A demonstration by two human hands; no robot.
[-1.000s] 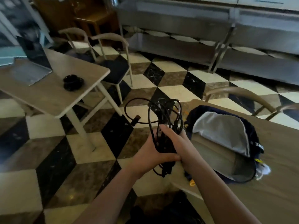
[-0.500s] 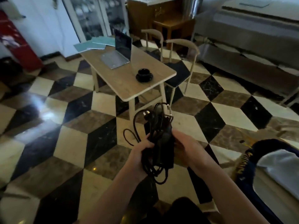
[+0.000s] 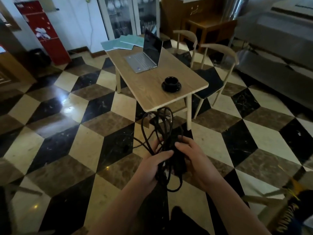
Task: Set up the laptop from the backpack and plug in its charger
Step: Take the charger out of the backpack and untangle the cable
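Observation:
A black laptop charger (image 3: 179, 162) with its tangled cable looping upward is held in front of me over the floor. My left hand (image 3: 155, 165) grips the cable bundle from the left, and my right hand (image 3: 194, 160) holds the power brick from the right. The silver laptop (image 3: 145, 59) stands open on a light wooden table (image 3: 152, 95) ahead. Only a sliver of the dark backpack (image 3: 296, 216) shows at the lower right edge.
A black cup on a saucer (image 3: 171, 83) sits near the table's front end. Teal folders (image 3: 123, 43) lie at its far end. Two wooden chairs (image 3: 218, 65) stand on its right side. A red cabinet (image 3: 42, 31) is against the back wall. The floor is checkered tile.
My view has swung left, away from the backpack and toward the laptop table. Both hands keep hold of the charger, and the table now looks nearer.

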